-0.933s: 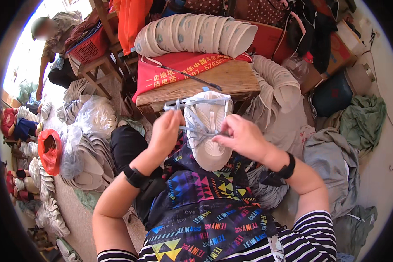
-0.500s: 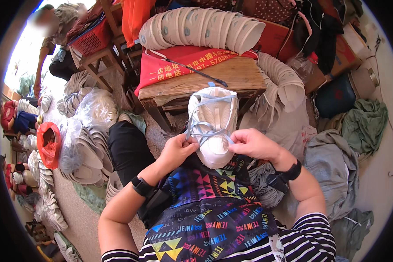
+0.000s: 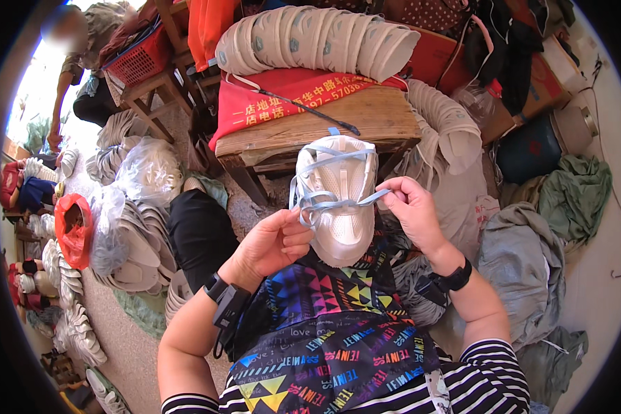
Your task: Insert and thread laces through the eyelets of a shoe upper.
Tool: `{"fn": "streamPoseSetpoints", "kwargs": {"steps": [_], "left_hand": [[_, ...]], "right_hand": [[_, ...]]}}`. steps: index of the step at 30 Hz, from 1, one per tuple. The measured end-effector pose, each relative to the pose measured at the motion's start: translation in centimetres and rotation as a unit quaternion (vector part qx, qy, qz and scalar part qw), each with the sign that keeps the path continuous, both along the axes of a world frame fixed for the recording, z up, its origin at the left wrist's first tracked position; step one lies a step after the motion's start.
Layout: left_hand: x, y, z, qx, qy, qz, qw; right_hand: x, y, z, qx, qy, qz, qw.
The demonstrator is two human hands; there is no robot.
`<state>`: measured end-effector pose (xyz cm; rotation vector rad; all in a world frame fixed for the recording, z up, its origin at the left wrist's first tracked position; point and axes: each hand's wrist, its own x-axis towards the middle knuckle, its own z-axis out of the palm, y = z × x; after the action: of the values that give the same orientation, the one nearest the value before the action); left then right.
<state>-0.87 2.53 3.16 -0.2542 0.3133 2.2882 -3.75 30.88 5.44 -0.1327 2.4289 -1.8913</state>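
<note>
A white shoe upper [image 3: 341, 238] rests toe toward me, between my lap and the front edge of a wooden bench. A light blue shoelace [image 3: 334, 204] runs across its opening and loops at the left side. My right hand [image 3: 412, 210] pinches one stretch of the lace, drawn out to the right of the upper. At the left edge, my left hand [image 3: 274, 241] has its fingers curled and closed on the lace by the loop. More blue lace crosses near the upper's far end.
On the wooden bench [image 3: 324, 131] lie a red cloth [image 3: 283, 100], a thin dark tool [image 3: 310, 112] and a long row of nested shoe uppers [image 3: 310, 41]. Another nested row [image 3: 448, 124] hangs right of it. Stacked shoe parts [image 3: 138, 248] and a red bag [image 3: 72, 231] sit at left. A person's arm [image 3: 61, 110] shows far left.
My right hand has moved up and right, drawing the lace out taut across the upper. My left hand has shifted slightly down and left and turned.
</note>
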Motion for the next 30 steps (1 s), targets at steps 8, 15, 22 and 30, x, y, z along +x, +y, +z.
{"fn": "streamPoseSetpoints", "kwargs": {"steps": [8, 15, 22, 30], "left_hand": [[-0.5, -0.6, 0.5, -0.062, 0.04, -0.025, 0.997], [-0.5, -0.3, -0.5, -0.103, -0.013, -0.016, 0.994], [-0.6, 0.1, -0.7, -0.145, -0.025, -0.004, 0.989], [-0.4, 1.4, 0.4, -0.284, 0.005, 0.033, 0.958]], "right_hand": [[1.0, 2.6, 0.7, -0.254, -0.22, 0.153, 0.929], [1.4, 4.3, 0.4, -0.191, -0.245, 0.135, 0.941], [2.5, 2.3, 1.9, -0.111, -0.078, 0.072, 0.988], [3.4, -3.4, 2.8, 0.16, 0.304, 0.248, 0.906]]}}
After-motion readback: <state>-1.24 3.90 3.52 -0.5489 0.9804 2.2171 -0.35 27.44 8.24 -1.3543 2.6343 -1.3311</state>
